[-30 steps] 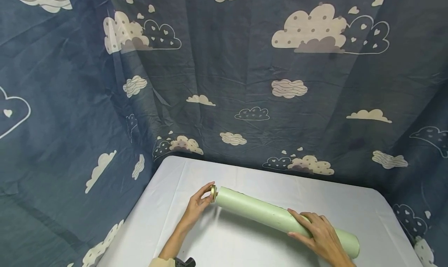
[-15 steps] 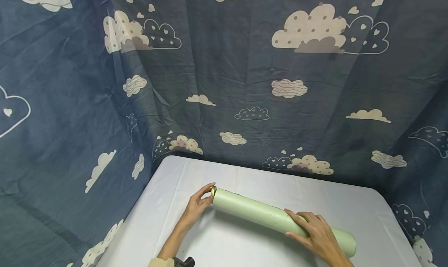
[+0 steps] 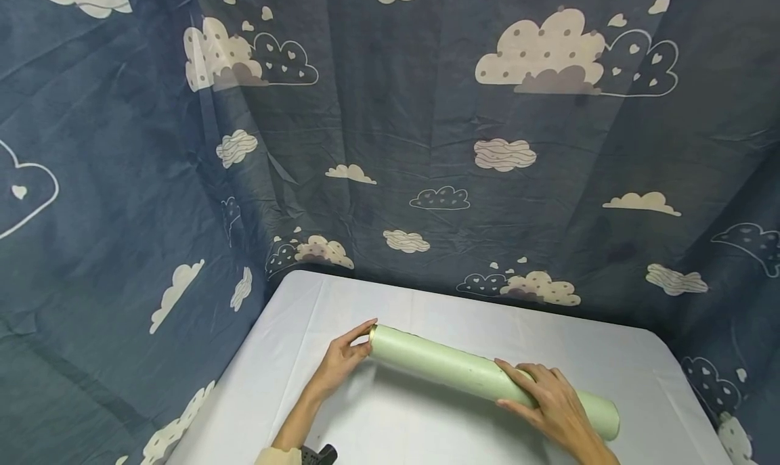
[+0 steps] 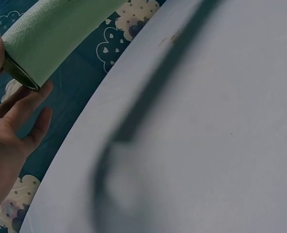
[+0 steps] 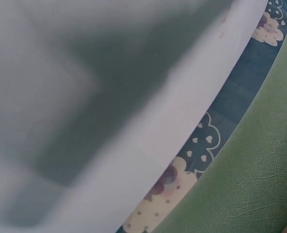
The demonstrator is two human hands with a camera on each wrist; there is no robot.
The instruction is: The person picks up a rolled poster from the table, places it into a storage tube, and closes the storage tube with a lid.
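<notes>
A long pale green tube (image 3: 439, 363) with a finely creased surface is held over the white table, its shadow falling below it. At its left end sits a round gold-coloured cap (image 4: 20, 74), now flush against the tube's mouth with only a thin rim showing. My left hand (image 3: 338, 365) pinches this cap between thumb and fingers, fingertips right at the tube's edge. Farther right, my right hand (image 3: 551, 405) grips the tube from above, thumb on the near side and fingers over the top. In the right wrist view, the tube fills the lower right corner.
A white-covered table (image 3: 341, 302) with rounded corners lies beneath the hands. Dark blue cloth (image 3: 390, 113) printed with clouds and hearts hangs behind it and on both sides. A black device (image 3: 319, 455) is at the left wrist, by a beige sleeve (image 3: 278, 457).
The gap between gold cap and tube has closed; the cap has gone into the tube's left end. The right hand and tube have shifted slightly left, while the left hand stays almost in place.
</notes>
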